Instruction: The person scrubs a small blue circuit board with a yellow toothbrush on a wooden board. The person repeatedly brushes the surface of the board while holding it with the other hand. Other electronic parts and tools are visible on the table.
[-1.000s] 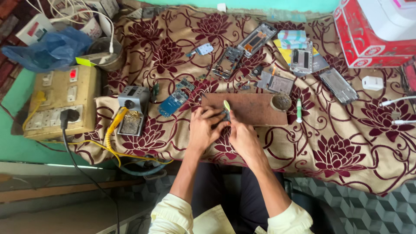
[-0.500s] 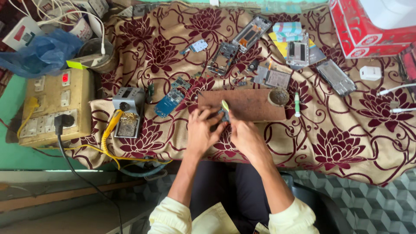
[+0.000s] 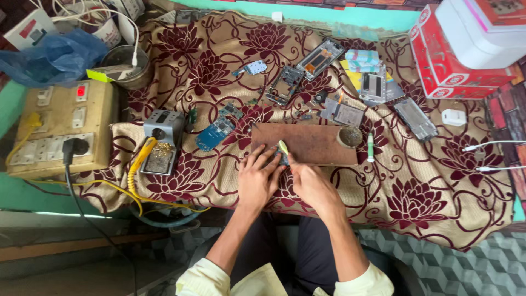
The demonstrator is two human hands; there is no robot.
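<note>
My left hand (image 3: pixel 257 178) rests at the near edge of a brown wooden board (image 3: pixel 315 143), its fingers pressing a small dark part (image 3: pixel 280 159) down on the board. My right hand (image 3: pixel 309 183) grips a pale yellow-green handled tool (image 3: pixel 283 148), its tip down by that part between the two hands. Both hands lie on a cloth with dark red flowers (image 3: pixel 427 203). The part is mostly hidden by my fingers.
A blue circuit board (image 3: pixel 215 133) and a soldering iron stand (image 3: pixel 161 140) with a yellow iron lie left of the board. A switch and socket box (image 3: pixel 60 129) sits far left. Phone frames and parts (image 3: pixel 320 57) lie behind, a red box (image 3: pixel 449 66) at the right.
The camera view has shifted slightly. Both hands stay at the board's near edge with the tool upright between them; no clear change in hold.
</note>
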